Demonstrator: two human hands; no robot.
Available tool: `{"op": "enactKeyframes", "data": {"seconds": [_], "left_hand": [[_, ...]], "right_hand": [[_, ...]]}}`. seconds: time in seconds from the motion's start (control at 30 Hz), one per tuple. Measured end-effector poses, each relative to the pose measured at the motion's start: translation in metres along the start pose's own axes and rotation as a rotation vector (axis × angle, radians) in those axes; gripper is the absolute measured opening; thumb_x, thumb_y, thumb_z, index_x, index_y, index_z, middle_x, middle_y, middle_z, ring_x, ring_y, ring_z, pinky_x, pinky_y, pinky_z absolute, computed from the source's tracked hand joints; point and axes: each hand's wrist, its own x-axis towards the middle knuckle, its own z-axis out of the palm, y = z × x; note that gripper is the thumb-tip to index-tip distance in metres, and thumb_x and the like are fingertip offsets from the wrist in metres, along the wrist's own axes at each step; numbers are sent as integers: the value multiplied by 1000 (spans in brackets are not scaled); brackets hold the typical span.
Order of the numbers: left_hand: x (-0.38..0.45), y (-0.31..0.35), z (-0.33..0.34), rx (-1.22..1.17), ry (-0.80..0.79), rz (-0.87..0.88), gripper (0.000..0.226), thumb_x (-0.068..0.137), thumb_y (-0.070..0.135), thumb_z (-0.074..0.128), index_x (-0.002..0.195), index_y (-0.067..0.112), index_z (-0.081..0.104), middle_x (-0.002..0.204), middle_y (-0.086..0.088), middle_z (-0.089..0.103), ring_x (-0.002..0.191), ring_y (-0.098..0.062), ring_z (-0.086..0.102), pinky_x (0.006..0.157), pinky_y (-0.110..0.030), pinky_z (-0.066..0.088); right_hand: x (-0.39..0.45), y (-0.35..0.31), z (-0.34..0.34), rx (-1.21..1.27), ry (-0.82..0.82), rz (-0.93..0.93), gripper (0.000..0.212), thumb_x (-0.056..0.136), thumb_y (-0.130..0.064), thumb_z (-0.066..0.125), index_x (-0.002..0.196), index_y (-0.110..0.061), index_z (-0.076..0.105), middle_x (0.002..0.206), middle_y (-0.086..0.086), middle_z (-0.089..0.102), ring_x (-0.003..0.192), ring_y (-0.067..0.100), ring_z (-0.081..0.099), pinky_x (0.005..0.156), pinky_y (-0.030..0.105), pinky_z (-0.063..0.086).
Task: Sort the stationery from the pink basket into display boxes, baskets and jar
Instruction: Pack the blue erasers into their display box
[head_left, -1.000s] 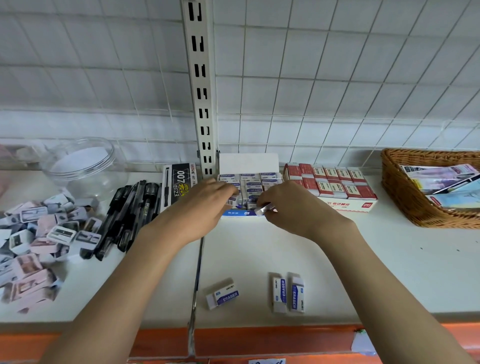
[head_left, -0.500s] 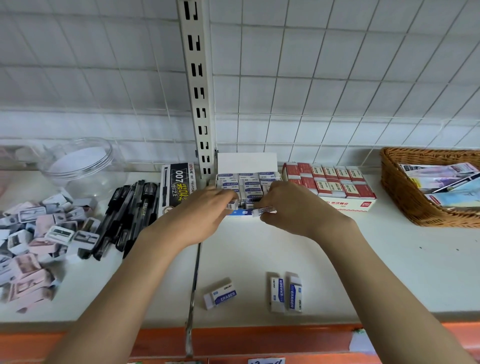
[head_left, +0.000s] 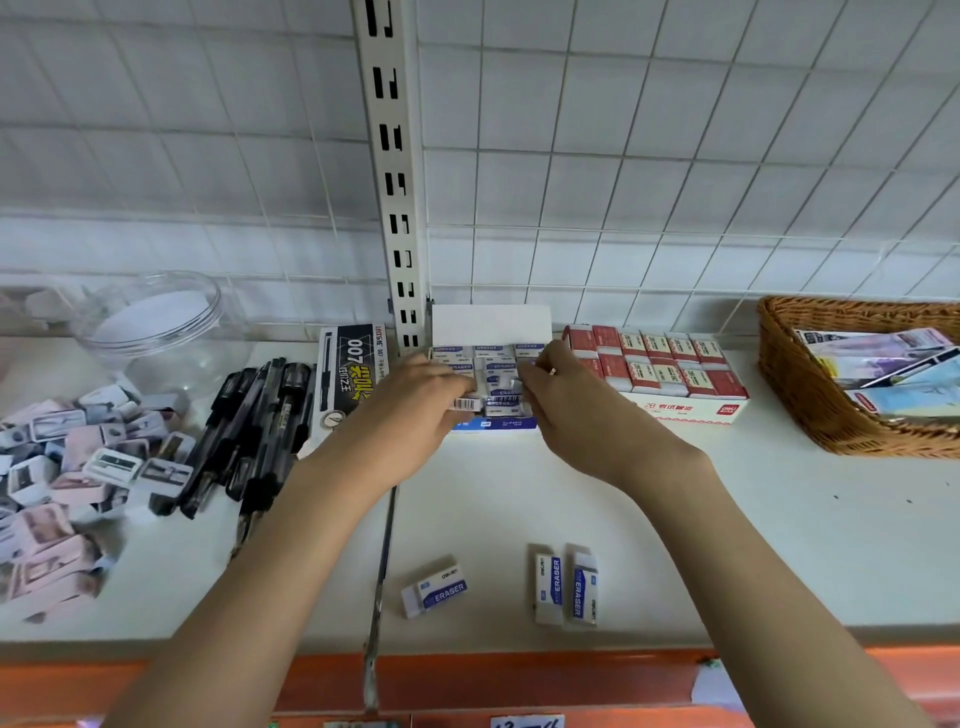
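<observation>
Both hands work at the blue eraser box (head_left: 493, 423) at the back of the shelf (head_left: 779, 519). The left hand (head_left: 415, 405) pinches an eraser (head_left: 464, 404) at the box's front edge; the right hand (head_left: 561, 410) pinches another eraser (head_left: 511, 384) above the rows. Three loose erasers (head_left: 550, 584) lie near the front. Left: pens (head_left: 249, 426), a sharpener pile (head_left: 67, 467), a jar (head_left: 156, 322). Right: a red box (head_left: 685, 410), a wicker basket (head_left: 810, 395).
</observation>
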Motion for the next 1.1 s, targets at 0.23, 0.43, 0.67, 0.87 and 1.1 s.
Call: {"op": "enactKeyframes", "data": {"seconds": [0.23, 0.43, 0.67, 0.87, 1.1], "left_hand": [[2, 2, 4, -47, -30, -75, 34, 89, 2, 56, 122, 7, 61, 113, -10, 50, 113, -25, 45, 94, -24, 29], [2, 5, 4, -54, -13, -108, 36, 86, -6, 53, 119, 5, 62, 111, -9, 56, 110, -26, 50, 94, -29, 35], [-14, 7, 11, 141, 99, -9, 36, 44, -20, 66, 71, 3, 71, 70, -8, 61, 63, -29, 61, 55, -38, 54], [-20, 11, 15, 154, 95, -24, 40, 35, -18, 75, 70, 2, 72, 68, -8, 58, 64, -28, 60, 56, -30, 53], [-8, 8, 1, 94, -13, -67, 17, 90, 10, 55, 102, 2, 64, 101, -12, 67, 99, -30, 60, 84, -40, 46]], "right_hand": [[-3, 1, 9, 62, 75, 1, 26, 91, 1, 48, 111, -8, 62, 107, 11, 56, 94, 33, 58, 78, 43, 50], [-3, 4, 7, 108, 104, 0, 21, 94, -5, 49, 104, -6, 67, 105, 12, 60, 92, 32, 60, 79, 41, 50], [-5, 5, 6, 124, 124, 13, 21, 93, -5, 49, 107, -7, 64, 106, 12, 59, 91, 36, 59, 76, 43, 50], [-8, 7, 10, 140, 105, 36, 23, 95, -6, 47, 114, -3, 59, 115, 12, 50, 96, 35, 58, 82, 42, 51], [-8, 7, 8, 140, 87, 6, 23, 95, -5, 47, 112, -3, 62, 111, 11, 48, 93, 34, 58, 83, 41, 49]]}}
